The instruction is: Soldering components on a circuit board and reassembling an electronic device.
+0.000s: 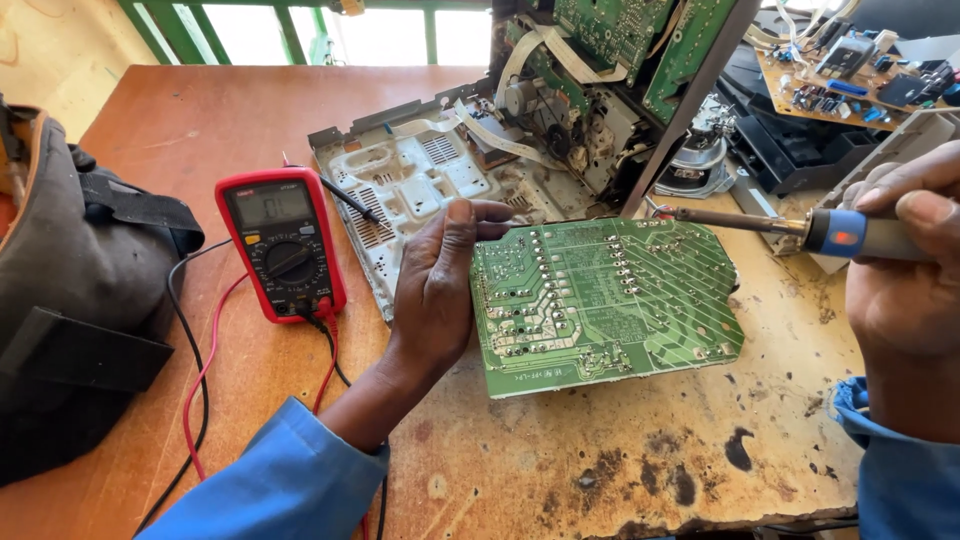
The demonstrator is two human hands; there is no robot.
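A green circuit board (610, 300) lies solder side up on the worn wooden table (600, 460). My left hand (440, 290) grips the board's left edge, thumb along its top corner. My right hand (905, 270) holds a soldering iron (800, 230) with a grey and blue handle. Its metal tip points left and hovers just above the board's upper right corner.
A red multimeter (283, 243) with red and black leads lies left of my left hand. A dark bag (70, 300) sits at the far left. Behind the board stands an opened grey appliance chassis (450, 180) with green boards, ribbon cables and more electronics at the back right.
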